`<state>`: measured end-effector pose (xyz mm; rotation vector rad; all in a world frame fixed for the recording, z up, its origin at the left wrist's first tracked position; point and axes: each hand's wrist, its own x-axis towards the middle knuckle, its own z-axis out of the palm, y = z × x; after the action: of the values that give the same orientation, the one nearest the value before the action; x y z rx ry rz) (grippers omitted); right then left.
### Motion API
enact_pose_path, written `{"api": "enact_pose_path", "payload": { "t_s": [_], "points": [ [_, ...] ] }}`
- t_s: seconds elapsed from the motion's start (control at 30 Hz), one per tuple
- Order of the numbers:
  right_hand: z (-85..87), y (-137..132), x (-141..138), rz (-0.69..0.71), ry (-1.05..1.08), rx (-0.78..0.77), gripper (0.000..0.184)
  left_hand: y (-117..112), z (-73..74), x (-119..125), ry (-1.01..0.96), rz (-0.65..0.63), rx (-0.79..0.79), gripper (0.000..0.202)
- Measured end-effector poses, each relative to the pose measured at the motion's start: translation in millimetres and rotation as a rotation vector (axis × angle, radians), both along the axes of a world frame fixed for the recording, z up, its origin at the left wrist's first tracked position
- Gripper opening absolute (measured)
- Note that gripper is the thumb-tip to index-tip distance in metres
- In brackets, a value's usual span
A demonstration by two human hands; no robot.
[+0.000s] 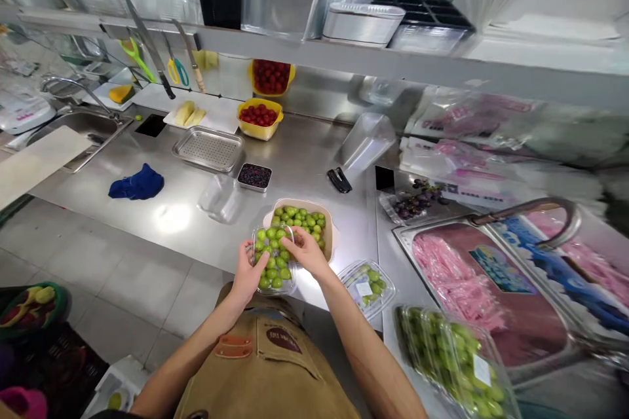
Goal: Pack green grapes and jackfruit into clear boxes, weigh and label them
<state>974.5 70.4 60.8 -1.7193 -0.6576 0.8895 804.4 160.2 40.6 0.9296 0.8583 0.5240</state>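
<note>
A clear plastic punnet of green grapes [273, 270] is held over the front edge of the counter, tilted toward me. My left hand [248, 270] grips its left side, with the thumb over the grapes. At the upper right corner of the punnet, my right hand [305, 250] has its thumb on the grapes and its fingers bent by the rim; whether a single grape is pinched there is hidden. Just behind, a beige basin [330, 236] holds more loose green grapes [299, 217]. A second clear punnet [388, 294] with some green grapes and a white label lies to the right.
A small tray of dark berries [255, 176], an empty clear container [219, 200], a perforated steel tray [208, 149] and a blue cloth [137, 183] lie leftward. Yellow basket of red fruit [260, 121] stands behind. Large grape box [449, 360] and sink [535, 340] are right. Knives [150, 46] hang left.
</note>
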Motion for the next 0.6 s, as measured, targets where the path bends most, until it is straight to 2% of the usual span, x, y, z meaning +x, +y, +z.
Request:
{"api": "enact_pose_path", "payload": {
  "t_s": [0.13, 0.2, 0.27, 0.4, 0.47, 0.53, 0.6],
  "points": [
    [1.2, -6.4, 4.3, -0.045, 0.284, 0.008, 0.07, -9.2, 1.4, 10.5, -0.006, -0.025, -0.016, 0.076],
    [4.9, -9.2, 9.8, -0.047, 0.294, 0.02, 0.067, -11.3, 2.2, 15.3, -0.008, -0.027, -0.013, 0.078],
    [10.3, -10.8, 14.2, -0.035, 0.168, 0.0, 0.054, -12.3, 4.0, 19.1, -0.005, -0.034, -0.004, 0.077],
    [19.6, -9.8, 12.2, -0.036, -0.295, -0.141, 0.033, -12.0, 9.9, 23.5, -0.002, -0.053, 0.03, 0.075],
    [22.9, -7.7, 8.8, 0.006, -0.413, -0.213, 0.031, -10.6, 11.4, 25.0, 0.002, -0.049, 0.027, 0.075],
    [28.6, -4.5, 14.0, 0.068, -0.449, -0.221, 0.038, -8.5, 11.2, 26.1, 0.009, -0.025, -0.013, 0.076],
    [40.4, 0.8, 39.3, 0.051, -0.469, -0.147, 0.044, -5.9, 10.0, 26.5, 0.022, 0.014, -0.072, 0.076]
  ]
}}
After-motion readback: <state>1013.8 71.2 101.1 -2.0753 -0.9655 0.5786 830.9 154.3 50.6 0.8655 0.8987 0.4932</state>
